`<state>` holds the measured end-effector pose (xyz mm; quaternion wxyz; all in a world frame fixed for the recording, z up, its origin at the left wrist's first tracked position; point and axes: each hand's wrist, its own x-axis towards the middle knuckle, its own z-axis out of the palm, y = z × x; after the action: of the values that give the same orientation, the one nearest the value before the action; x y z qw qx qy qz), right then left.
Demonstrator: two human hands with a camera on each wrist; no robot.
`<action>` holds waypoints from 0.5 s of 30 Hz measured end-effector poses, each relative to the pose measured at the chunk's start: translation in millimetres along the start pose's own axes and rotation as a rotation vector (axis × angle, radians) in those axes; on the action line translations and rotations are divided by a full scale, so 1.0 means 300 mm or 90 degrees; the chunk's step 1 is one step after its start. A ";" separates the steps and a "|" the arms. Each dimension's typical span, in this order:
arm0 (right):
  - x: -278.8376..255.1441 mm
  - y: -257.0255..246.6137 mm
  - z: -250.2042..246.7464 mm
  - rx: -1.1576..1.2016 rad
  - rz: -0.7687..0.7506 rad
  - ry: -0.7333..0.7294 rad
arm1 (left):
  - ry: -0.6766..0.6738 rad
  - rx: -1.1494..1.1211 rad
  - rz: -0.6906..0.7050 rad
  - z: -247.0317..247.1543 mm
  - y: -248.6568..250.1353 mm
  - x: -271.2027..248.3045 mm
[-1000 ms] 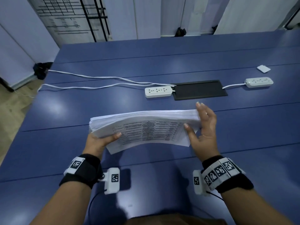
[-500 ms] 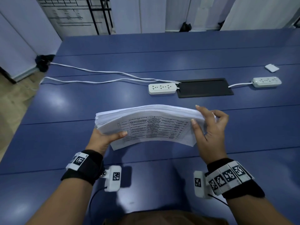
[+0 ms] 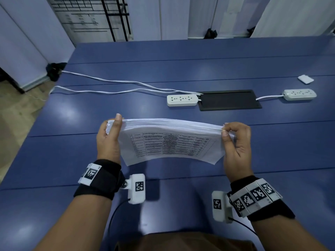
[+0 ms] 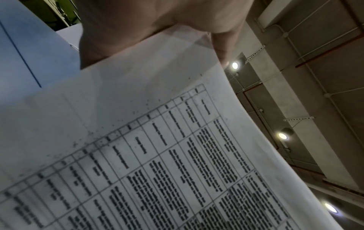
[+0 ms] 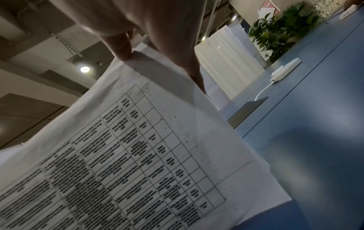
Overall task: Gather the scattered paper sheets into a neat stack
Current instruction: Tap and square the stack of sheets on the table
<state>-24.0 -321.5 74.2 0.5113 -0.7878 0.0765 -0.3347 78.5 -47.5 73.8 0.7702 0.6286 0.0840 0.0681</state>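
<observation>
Nearest the camera, both forearms reach out over the blue table [image 3: 72,142], each wrist strapped in a black band with checkered marker tiles and a small white camera box hanging on its inner side. Up from there, the left hand [image 3: 108,140] grips the left end of the paper stack [image 3: 172,142], thumb lying up along the near face with its tip at the top edge, the other fingers wrapped behind the sheets and out of sight. Over on the other side, the right hand [image 3: 237,142] pinches the right end, thumb and curled fingertips meeting on the top corner of the pile. The stack itself hangs in the air between the two hands, just above the table and in front of the chest, standing on its long edge with the top edge bowed slightly upward and the printed grid of the front sheet facing the person; the lower edge of that front sheet sags in a curve. The left wrist view shows the same printed table close up with the palm pressed on the margin, and the right wrist view shows fingertips on the corner. Beyond the paper, a white power strip [image 3: 182,100] lies beside a black hatch [image 3: 229,100] set in the tabletop, two white cords [image 3: 112,87] trailing off to the left. Farther right sits a second power strip [image 3: 300,94], and past it a small white pad [image 3: 305,79].
</observation>
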 end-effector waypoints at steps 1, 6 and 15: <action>0.000 0.005 -0.001 0.007 0.006 0.004 | 0.009 0.006 0.002 0.004 0.000 -0.001; -0.002 0.012 0.007 0.034 0.017 0.019 | 0.012 0.037 0.013 0.001 -0.001 -0.001; -0.015 0.053 -0.012 -0.077 -0.015 -0.045 | 0.029 0.051 0.017 0.003 0.007 -0.010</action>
<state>-26.2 -329.4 59.5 0.4611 -0.8296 0.0692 -0.3071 75.8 -48.6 76.2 0.7414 0.6582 0.0957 0.0890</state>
